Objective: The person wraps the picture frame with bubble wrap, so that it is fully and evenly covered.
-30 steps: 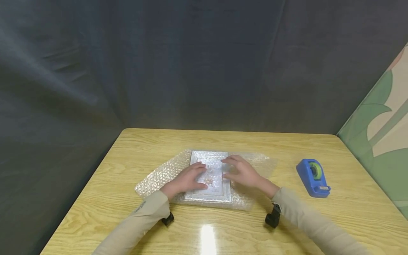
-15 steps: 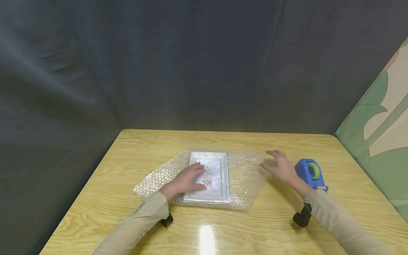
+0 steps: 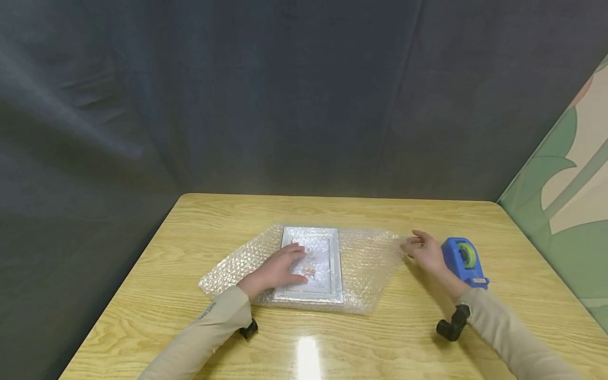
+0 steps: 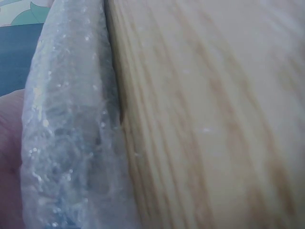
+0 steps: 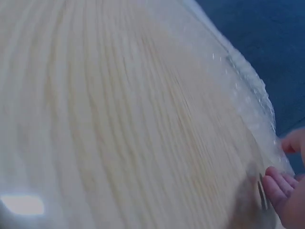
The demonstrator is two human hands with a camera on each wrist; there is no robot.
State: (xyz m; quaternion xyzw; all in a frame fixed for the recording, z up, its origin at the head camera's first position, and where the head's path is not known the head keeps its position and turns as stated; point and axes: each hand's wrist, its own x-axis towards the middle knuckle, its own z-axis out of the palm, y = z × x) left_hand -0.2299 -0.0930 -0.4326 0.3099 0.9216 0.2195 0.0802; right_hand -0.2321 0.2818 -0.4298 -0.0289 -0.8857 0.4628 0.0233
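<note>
A silvery rectangular frame [image 3: 335, 264] lies under a layer of bubble wrap [image 3: 368, 264] in the head view. My left hand [image 3: 280, 268] rests on its left part with the fingers spread. At the wrap's right end my right hand [image 3: 427, 256] pinches the edge between thumb and fingers. The left wrist view has the wrapped edge [image 4: 71, 124] close up, with part of the left hand [image 4: 9, 157] behind it. In the right wrist view the right hand [image 5: 288, 183] is at the wrap's edge [image 5: 245, 90].
A blue tape dispenser [image 3: 461, 261] with a green roll stands just right of my right hand on the wooden table [image 3: 228, 348]. A dark curtain [image 3: 294, 95] hangs behind the table, and a patterned panel [image 3: 570, 221] is at the right.
My right hand has moved right, from above the frame to the wrap's right end, and its fingers have closed on the edge. The left hand has stayed in place.
</note>
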